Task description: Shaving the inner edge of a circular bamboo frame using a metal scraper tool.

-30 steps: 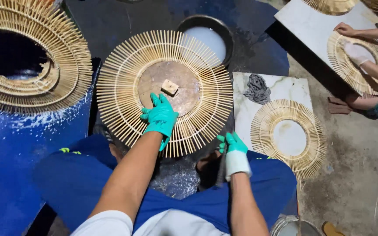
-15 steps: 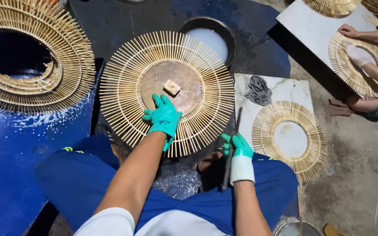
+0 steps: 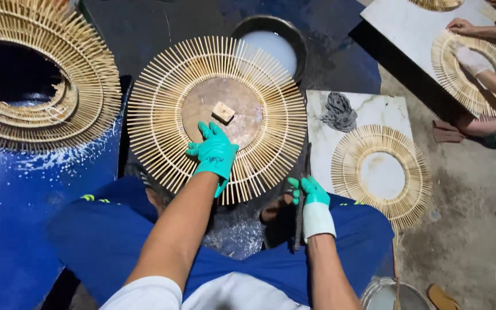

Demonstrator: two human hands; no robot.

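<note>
A large sunburst ring of bamboo sticks (image 3: 162,109) lies in front of me around a brown round disc (image 3: 202,103), with a small wooden block (image 3: 223,111) on the disc. My left hand (image 3: 213,152), in a green glove, rests flat on the ring's near edge, fingers spread toward the block. My right hand (image 3: 311,198), also gloved in green, sits at the ring's right edge. It is closed around a thin dark stick-like tool (image 3: 305,161) that points up and away from me.
A dark bowl of white liquid (image 3: 271,43) stands behind the ring. To the right, a marble tile (image 3: 368,109) holds a grey rag (image 3: 340,112) and a smaller stick ring (image 3: 414,189). Stacked rings (image 3: 81,74) sit left. Another person's hands (image 3: 472,57) work top right.
My right hand has shifted slightly right and the thin dark tool now stands up beside it. My left hand stays on the ring's edge.
</note>
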